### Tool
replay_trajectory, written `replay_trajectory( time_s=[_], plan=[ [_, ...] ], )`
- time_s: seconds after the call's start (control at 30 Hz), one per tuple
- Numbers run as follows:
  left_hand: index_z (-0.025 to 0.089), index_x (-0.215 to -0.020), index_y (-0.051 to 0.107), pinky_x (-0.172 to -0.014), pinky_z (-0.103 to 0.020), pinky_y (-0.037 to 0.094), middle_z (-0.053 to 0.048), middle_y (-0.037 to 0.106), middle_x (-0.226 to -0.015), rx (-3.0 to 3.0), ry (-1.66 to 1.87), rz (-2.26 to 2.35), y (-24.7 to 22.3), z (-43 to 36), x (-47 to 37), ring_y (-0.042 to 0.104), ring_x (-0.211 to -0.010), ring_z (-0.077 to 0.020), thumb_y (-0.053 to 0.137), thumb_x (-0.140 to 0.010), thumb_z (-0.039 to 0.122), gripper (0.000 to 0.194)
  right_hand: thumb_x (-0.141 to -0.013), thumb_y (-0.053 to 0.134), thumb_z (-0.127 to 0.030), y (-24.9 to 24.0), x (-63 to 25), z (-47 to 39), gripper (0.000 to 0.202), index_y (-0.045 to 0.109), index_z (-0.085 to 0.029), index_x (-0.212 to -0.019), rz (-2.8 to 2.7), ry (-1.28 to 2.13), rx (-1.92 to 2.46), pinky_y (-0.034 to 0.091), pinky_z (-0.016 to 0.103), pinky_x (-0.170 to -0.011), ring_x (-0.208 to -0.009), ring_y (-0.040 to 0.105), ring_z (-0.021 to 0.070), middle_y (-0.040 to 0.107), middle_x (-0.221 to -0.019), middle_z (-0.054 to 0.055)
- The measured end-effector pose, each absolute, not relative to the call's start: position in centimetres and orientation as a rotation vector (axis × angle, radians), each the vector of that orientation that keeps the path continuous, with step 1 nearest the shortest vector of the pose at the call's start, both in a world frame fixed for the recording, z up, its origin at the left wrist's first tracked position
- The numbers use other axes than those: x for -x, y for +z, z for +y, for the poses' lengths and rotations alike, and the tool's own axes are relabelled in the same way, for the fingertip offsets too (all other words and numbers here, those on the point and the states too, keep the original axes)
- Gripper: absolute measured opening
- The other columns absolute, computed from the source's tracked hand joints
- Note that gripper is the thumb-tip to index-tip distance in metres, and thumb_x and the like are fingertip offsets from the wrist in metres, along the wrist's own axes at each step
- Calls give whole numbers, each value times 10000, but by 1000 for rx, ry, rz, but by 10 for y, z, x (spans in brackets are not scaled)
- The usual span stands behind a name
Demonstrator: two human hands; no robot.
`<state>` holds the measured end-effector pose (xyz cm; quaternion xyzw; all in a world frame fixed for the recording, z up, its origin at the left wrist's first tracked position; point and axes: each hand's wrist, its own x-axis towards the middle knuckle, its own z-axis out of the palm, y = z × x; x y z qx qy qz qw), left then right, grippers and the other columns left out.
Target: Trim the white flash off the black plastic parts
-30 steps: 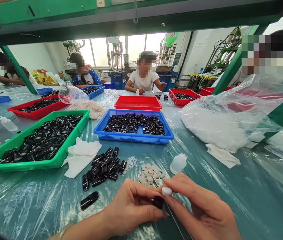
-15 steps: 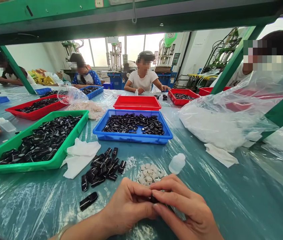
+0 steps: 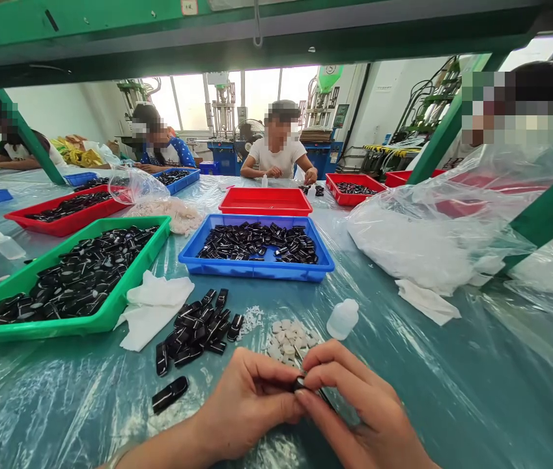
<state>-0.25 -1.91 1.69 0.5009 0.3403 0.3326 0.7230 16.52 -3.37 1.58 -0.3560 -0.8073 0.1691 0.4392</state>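
Observation:
My left hand (image 3: 244, 407) pinches a small black piece (image 3: 299, 383) with a pale round spot on its end; most of it is hidden by fingers. Against that piece press the fingertips of my right hand (image 3: 367, 407), which also grips a thin metal tool (image 3: 326, 397), its tip sticking out past the fingers. Just beyond my hands lies a pile of off-white discs (image 3: 290, 339), with small white bits (image 3: 253, 319) beside it. To the left is a heap of glossy black pieces (image 3: 198, 329), and one single black piece (image 3: 170, 394) lies nearer.
A white squeeze bottle (image 3: 342, 319) stands ahead. A blue tray (image 3: 256, 269) and a green tray (image 3: 114, 312) hold black pieces. White cloth (image 3: 152, 306), a red tray (image 3: 266, 202) and a clear plastic bag (image 3: 403, 241) lie around. A green frame (image 3: 256, 45) spans overhead; several people sit around.
My right fingers have shifted slightly on the black piece, showing its pale spot and more of the metal tool. Across the table, a co-worker's hand has drawn back from the red tray.

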Motion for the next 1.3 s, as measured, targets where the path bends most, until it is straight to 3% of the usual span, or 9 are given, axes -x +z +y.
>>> replay_trajectory(
  time_s=[0.27, 0.37, 0.5, 0.67, 0.73, 0.8, 0.9, 1.07, 1.3],
  plan=[
    [83, -660, 711, -504, -199, 236, 35, 394, -548, -1174, 692, 771, 18, -20, -2, 301, -555, -65, 753, -646, 319, 240, -791, 487, -32, 23, -163, -33, 179, 517, -185, -703, -2074, 452, 882, 509, 229, -621, -717, 602, 131, 566, -793, 39],
    [101, -698, 730, -524, -187, 309, 23, 491, -537, -1104, 727, 767, 15, -19, 0, 383, -535, -61, 743, -661, 286, 189, -785, 525, -38, 23, -166, -31, 168, 560, -186, -856, -2043, 315, 892, 511, 254, -692, -807, 605, 155, 578, -884, 56],
    [127, -753, 747, -612, -222, 436, -56, 678, -695, -1006, 785, 815, 13, -17, 3, 599, -642, -132, 779, -614, 264, 198, -775, 625, -152, 17, -181, -18, 507, 420, -219, -1235, -1616, 23, 1053, 453, 399, -849, -1108, 484, 266, 498, -1173, 120],
    [135, -778, 757, -592, -236, 467, -88, 717, -774, -970, 802, 875, 13, -16, 5, 641, -627, -152, 822, -539, 268, 282, -649, 721, -387, -8, -206, 18, 836, 293, -197, -1341, -1367, 206, 1542, 469, 449, -816, -1181, 450, 336, 421, -1327, 176],
    [131, -787, 757, -597, -239, 478, -92, 720, -767, -964, 799, 872, 13, -16, 5, 653, -639, -163, 819, -542, 264, 285, -613, 718, -324, -21, -213, 30, 739, 404, -164, -1262, -1442, 292, 1568, 517, 391, -708, -1045, 571, 313, 568, -1169, 151],
    [126, -792, 755, -606, -232, 485, -91, 719, -753, -962, 788, 851, 12, -16, 5, 668, -674, -175, 809, -561, 255, 269, -648, 659, -253, -28, -216, 36, 462, 543, -169, -1087, -1544, 372, 1536, 533, 325, -618, -821, 661, 242, 678, -937, 70],
    [115, -786, 749, -584, -217, 490, -90, 714, -739, -951, 765, 815, 12, -17, 5, 676, -669, -175, 795, -583, 247, 247, -704, 590, -215, -23, -214, 35, 224, 609, -177, -923, -1664, 420, 1463, 538, 294, -590, -663, 668, 193, 703, -766, 16],
    [94, -793, 740, -540, -192, 494, -85, 699, -728, -960, 675, 787, 16, -18, 6, 672, -605, -150, 771, -617, 251, 238, -745, 559, -187, 6, -204, 15, 305, 612, -214, -1045, -1780, 293, 1336, 497, 390, -786, -920, 623, 242, 679, -1006, 49],
    [91, -753, 735, -497, -142, 472, -36, 651, -601, -960, 612, 764, 17, -16, 5, 667, -571, -126, 752, -634, 226, 181, -690, 384, 79, 20, -195, -4, 550, 571, -212, -1117, -2072, -315, 1060, 414, 445, -817, -1014, 521, 263, 608, -1039, 94]
  ],
)
